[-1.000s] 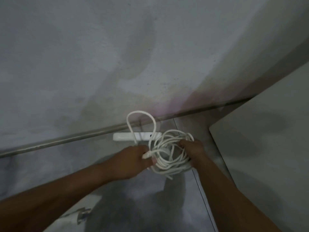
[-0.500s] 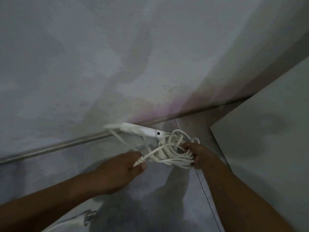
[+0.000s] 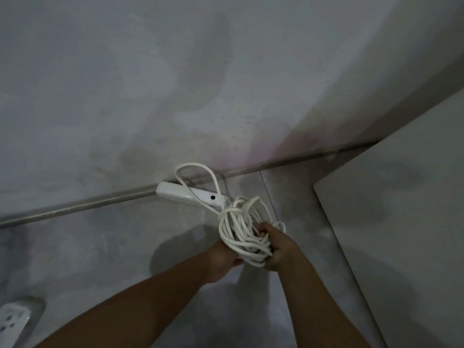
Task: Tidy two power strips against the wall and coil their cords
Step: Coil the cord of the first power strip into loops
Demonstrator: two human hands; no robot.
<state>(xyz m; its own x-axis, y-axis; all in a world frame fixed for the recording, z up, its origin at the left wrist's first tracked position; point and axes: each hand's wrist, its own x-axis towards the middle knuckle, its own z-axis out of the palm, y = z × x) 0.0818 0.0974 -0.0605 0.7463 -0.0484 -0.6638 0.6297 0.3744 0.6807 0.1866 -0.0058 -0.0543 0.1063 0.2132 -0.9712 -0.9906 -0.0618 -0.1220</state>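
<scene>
A bundle of white cord is being held just right of the frame's centre, gathered into many loose loops. The right hand is being kept clamped around the lower right side of the bundle, with its fingers curled through the loops, apparently so that the turns already made are not lost. The left hand is being pressed against the bundle's lower left edge, fingers folded under it; whether a loose end is being pinched there cannot be told. One longer loop is being left free, arching upward over the power strip, which is being kept lying along the base of the wall, its length following the floor line. That placement fits the task: the strip is being parked against the wall while its slack is being taken up. The remaining free loop probably is being saved for the last turns. A second power strip is lying at the lower left corner of the frame, well apart, on the floor, and appears not yet tidied. A pale flat panel is filling the right side.
</scene>
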